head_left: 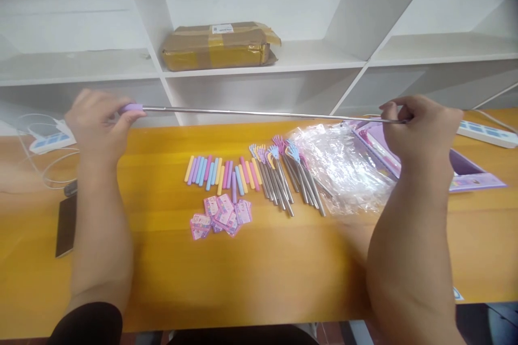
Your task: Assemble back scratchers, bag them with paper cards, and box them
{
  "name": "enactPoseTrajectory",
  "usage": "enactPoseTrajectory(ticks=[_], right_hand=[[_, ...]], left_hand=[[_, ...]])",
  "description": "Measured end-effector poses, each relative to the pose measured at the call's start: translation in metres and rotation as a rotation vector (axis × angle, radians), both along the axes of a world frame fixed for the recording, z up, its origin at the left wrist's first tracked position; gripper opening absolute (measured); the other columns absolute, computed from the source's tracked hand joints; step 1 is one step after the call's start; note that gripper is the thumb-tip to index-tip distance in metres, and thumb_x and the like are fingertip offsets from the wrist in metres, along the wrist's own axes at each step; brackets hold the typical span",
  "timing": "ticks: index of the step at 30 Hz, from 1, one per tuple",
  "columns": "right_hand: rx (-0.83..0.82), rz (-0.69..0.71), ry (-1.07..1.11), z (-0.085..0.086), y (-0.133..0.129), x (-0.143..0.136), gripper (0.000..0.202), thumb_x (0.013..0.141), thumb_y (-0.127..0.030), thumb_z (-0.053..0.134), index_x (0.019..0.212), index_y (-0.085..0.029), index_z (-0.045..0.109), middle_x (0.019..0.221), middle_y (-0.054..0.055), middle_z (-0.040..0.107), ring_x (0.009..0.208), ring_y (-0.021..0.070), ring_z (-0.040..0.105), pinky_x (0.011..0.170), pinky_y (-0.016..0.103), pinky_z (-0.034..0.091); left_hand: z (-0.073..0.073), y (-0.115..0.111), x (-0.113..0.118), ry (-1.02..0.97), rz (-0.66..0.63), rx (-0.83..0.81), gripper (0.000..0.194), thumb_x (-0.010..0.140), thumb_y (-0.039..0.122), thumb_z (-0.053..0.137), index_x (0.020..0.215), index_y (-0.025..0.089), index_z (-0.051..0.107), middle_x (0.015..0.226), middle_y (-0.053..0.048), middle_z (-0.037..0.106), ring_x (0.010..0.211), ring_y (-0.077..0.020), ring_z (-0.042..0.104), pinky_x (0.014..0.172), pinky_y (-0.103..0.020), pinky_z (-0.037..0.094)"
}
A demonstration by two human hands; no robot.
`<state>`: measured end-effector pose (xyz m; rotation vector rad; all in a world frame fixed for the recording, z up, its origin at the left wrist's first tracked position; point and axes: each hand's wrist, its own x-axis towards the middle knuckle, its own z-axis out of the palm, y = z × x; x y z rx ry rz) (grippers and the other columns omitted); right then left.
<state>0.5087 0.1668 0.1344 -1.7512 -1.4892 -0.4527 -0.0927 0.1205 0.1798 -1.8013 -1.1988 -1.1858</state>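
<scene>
— Forearms (pixel 103 226) nearest, reaching forward. Holding?
— Thin metal rod (pixel 259 114), raised, seen just above the worktop's (pixel 251 280) far edge. Left hand (pixel 99 121) pinches its purple grip (pixel 133 108), right hand (pixel 421 124) pinches the opposite end.
— Why both ends?
— Probably to hold it straight. Shiny, stepped, slightly sloping; right tip unclear.
— Rest?
— Colored tubes (pixel 233 187), cards (pixel 224 209), claw sticks (pixel 302 177) mid-worktop, likely grouped by kind; plastic wrap (pixel 348 167) toward far right corner.

Only illegible print on the pink cards (pixel 224 209) and white parcel label (pixel 222 28).
</scene>
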Motion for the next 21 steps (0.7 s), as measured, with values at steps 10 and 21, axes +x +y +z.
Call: enactPoseTrajectory(ticks=[10,21], right_hand=[[0.012,-0.027,0.015,0.002,0.001,0.006,0.031,0.088,-0.035,0.057,0.093,-0.017,0.082,0.063,0.002,0.052,0.063,0.0162,0.048,0.073,0.033,0.039],[-0.006,0.021,-0.02,-0.002,0.006,0.002,0.03,0.089,-0.036,0.056,0.091,-0.019,0.08,0.063,0.001,0.052,0.064,0.0159,0.047,0.073,0.033,0.037]], left_hand=[[-0.003,0.001,0.009,-0.005,0.037,-0.048,0.057,0.096,0.077,0.06,0.081,0.026,0.081,0.069,0.001,0.066,0.067,-0.0155,0.049,0.074,-0.035,0.045],[-0.001,-0.004,0.005,-0.055,0.094,-0.124,0.062,0.097,0.08,0.054,0.083,0.026,0.081,0.071,0.0,0.063,0.073,-0.0171,0.051,0.085,-0.036,0.049]])
